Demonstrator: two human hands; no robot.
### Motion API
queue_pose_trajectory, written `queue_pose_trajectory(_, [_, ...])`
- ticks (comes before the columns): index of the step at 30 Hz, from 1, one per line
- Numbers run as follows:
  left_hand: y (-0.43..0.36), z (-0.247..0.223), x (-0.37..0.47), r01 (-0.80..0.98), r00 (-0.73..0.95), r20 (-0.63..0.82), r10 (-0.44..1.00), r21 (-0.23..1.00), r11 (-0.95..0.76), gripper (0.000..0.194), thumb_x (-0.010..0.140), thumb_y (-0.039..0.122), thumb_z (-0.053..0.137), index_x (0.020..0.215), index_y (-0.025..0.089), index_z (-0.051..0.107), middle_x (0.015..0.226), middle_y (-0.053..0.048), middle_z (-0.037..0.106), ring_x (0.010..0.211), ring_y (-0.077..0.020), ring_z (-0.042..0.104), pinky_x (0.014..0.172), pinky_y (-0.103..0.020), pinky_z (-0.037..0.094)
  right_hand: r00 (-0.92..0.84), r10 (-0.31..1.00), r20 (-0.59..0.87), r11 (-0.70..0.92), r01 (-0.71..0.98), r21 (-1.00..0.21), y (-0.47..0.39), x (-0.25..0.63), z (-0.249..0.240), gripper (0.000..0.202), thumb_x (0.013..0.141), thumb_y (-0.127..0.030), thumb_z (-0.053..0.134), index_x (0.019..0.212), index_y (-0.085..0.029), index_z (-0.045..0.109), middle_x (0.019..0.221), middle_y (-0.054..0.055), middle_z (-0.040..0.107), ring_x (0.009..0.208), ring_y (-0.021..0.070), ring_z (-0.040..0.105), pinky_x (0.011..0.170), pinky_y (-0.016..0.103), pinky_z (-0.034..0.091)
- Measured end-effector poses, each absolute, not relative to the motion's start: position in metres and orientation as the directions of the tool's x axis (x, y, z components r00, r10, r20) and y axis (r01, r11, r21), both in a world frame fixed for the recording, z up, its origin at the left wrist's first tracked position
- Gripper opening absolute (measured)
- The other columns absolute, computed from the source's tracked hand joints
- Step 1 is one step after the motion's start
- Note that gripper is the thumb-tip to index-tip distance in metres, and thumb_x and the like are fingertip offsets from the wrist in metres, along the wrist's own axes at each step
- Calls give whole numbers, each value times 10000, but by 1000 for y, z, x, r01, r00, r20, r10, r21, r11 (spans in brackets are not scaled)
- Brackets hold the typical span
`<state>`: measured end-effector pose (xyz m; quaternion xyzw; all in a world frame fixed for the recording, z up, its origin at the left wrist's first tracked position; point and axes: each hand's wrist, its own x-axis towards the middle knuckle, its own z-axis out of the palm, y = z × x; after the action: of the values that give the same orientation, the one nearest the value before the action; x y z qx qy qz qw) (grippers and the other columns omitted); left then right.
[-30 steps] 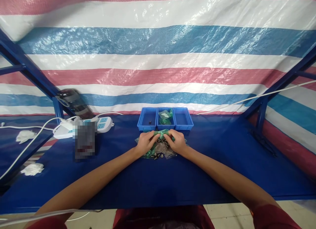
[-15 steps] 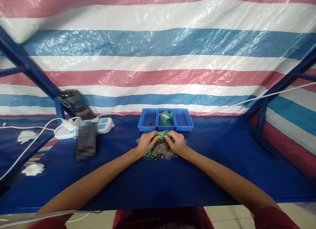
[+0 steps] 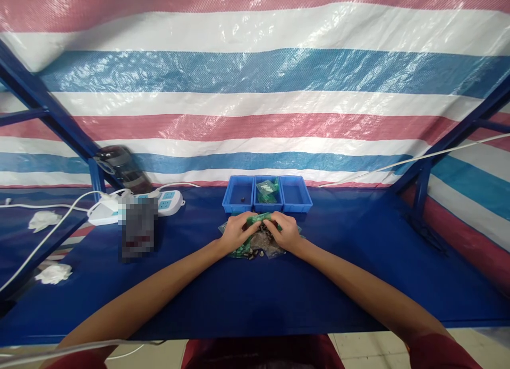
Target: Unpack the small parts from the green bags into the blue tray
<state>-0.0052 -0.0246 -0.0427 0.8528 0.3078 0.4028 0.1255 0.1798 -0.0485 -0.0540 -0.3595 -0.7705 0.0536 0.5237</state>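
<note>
A small green plastic bag (image 3: 260,218) is pinched between my two hands. My left hand (image 3: 238,232) grips its left end with the thumb pointing inward. On the right end, my right hand (image 3: 285,232) is closed in the same way. Beneath the hands lies a pile of clear and green plastic bags (image 3: 263,243) with small dark and metallic parts (image 3: 261,254) among them. What the pinched bag contains is too small to tell.
Behind my hands stand three joined blue bins: the left bin (image 3: 240,205) with a small dark part, the middle bin (image 3: 268,206) with a green bag, and the right bin (image 3: 296,206). A white power strip (image 3: 172,202), a dark bottle (image 3: 123,170) and crumpled tissue (image 3: 53,273) are at left.
My thumbs have come closer together over the green bag, and the bag is turned slightly between my fingers. Both arms stay in almost the same place.
</note>
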Motion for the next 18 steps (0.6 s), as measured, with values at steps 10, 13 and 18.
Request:
queue_pose_trajectory(10, [-22,-45,-6,429,383,572,725,585,-688,304,893,389,543,1120,187,546,748,-6,650,553,-115,588,538,-217,470,-130,682,720,681,473,-559,-48,182,-52,244,927,-309,452,723,-198,528,599,1,496,541,137,475,548,267,394])
queue_pose_trajectory(13, [-20,-48,-6,384,309,595,742,635,-670,372,890,383,549,1201,200,456,913,-38,630,549,-90,554,502,-208,454,6,754,657,589,436,-680,-46,183,-54,303,908,-353,486,645,-202,487,548,-16,494,512,132,486,535,265,400])
queue_pose_trajectory(18, [-17,-49,-6,392,250,625,740,633,-667,338,896,362,540,1187,207,464,1146,-111,505,728,-116,582,545,-215,492,156,862,482,451,198,-870,-39,183,-59,278,891,-403,518,701,-199,519,570,-4,600,467,134,541,488,265,440])
